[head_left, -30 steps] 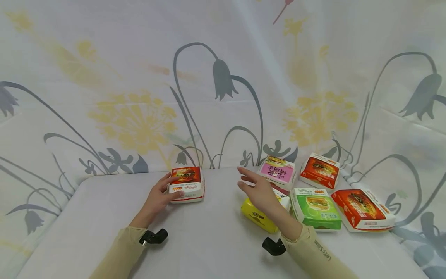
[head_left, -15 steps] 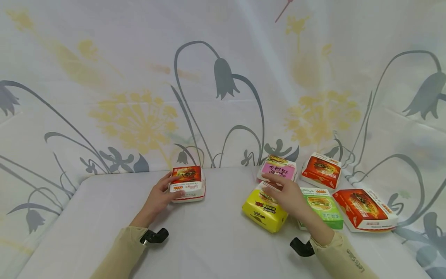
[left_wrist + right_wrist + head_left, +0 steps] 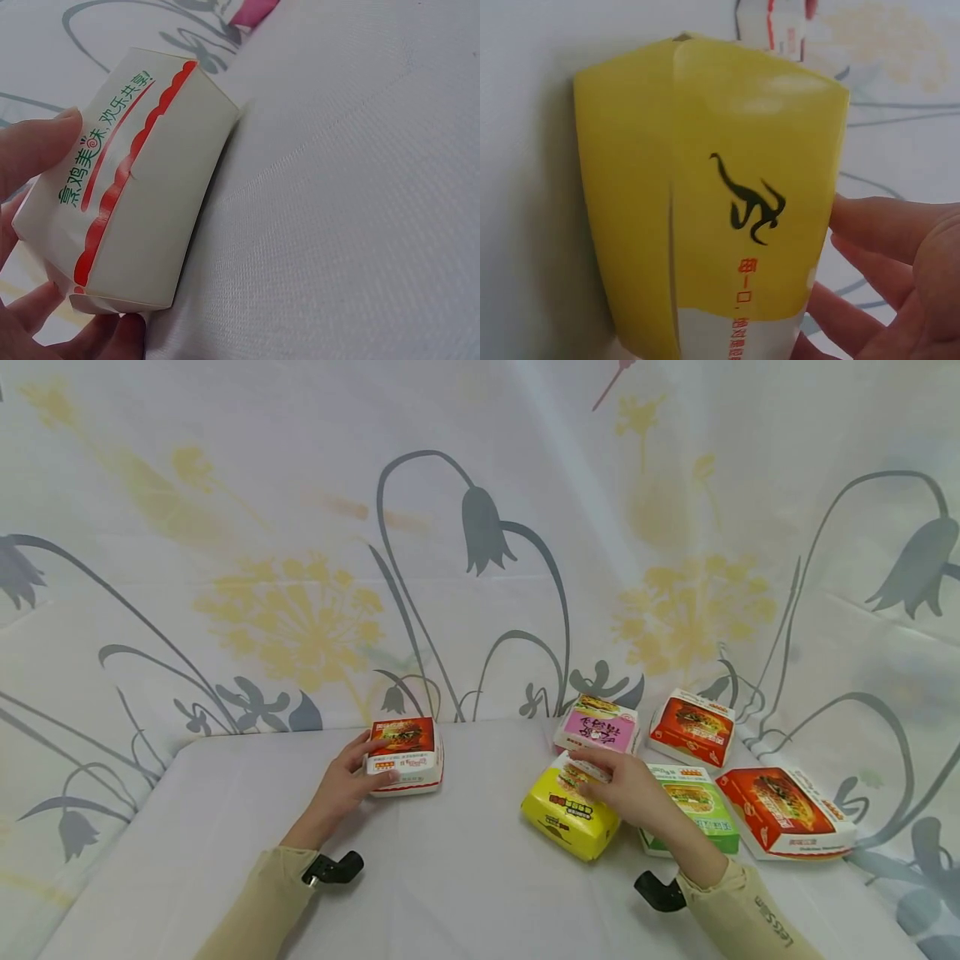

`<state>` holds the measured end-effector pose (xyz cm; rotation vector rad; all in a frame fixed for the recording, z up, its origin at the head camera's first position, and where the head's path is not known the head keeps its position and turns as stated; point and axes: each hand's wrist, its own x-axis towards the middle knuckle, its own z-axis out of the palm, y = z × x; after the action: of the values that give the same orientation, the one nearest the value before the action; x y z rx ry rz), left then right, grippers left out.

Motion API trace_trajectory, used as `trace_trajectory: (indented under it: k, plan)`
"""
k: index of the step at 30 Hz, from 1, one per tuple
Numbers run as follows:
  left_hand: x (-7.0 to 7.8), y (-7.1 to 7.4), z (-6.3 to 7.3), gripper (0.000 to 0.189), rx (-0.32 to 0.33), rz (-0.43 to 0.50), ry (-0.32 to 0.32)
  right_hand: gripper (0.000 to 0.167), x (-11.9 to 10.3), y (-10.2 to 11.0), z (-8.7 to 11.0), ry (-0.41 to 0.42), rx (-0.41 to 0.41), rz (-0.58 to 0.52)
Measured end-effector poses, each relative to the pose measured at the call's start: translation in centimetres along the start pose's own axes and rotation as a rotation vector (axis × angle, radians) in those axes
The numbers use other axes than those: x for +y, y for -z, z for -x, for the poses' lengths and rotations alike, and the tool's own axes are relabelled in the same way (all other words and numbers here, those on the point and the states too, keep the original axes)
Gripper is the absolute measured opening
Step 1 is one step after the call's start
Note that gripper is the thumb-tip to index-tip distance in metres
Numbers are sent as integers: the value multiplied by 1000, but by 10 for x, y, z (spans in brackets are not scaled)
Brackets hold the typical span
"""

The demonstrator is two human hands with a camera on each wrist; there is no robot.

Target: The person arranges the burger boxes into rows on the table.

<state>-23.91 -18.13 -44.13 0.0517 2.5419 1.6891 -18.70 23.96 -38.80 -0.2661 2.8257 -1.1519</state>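
At the left of the table, a red and white burger box [image 3: 405, 758] lies flat in the head view. My left hand [image 3: 347, 785] holds it from its left side. In the left wrist view, the thumb [image 3: 45, 146] presses on the box while curled fingers reach round its end. Right of centre sits a yellow burger box [image 3: 572, 810]. My right hand [image 3: 626, 787] grips its back right part, partly covering its top. The right wrist view shows the thumb [image 3: 889, 225] against the edge of the yellow box, with the fingers partly hidden behind.
Behind the yellow box stands a pink burger box [image 3: 600, 724]. To its right are a green burger box [image 3: 693, 806], a smaller red box [image 3: 692, 727] and a larger red box [image 3: 783, 812]. A flower-print curtain [image 3: 480, 610] rises behind the white table [image 3: 465, 860].
My right hand has moved right and down from above the boxes and has come onto the yellow box. The left hand has stayed on the red and white box.
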Motion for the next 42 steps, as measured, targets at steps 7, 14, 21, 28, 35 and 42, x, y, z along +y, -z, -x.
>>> trace_trajectory:
  k: [7, 14, 21, 28, 35, 42]
  plan:
    - [0, 1, 1, 67, 0, -10, -4, 45, 6, -1, -2, -12, -3, 4]
    - [0, 1, 1, 67, 6, -30, -40, 45, 9, -4, -3, -9, -16, -32]
    - [0, 3, 3, 66, 2, -61, -68, 46, 7, -8, -2, -7, -27, -62]
    - [-3, 2, 1, 68, 1, -52, -70, 48, 5, -16, 2, 1, -32, -39]
    - [-3, 1, 0, 66, 7, -58, -84, 46, -1, -23, 6, 14, -35, -61]
    - [-1, 0, 0, 66, 10, -59, -84, 37, -6, -32, 11, 11, -46, -115]
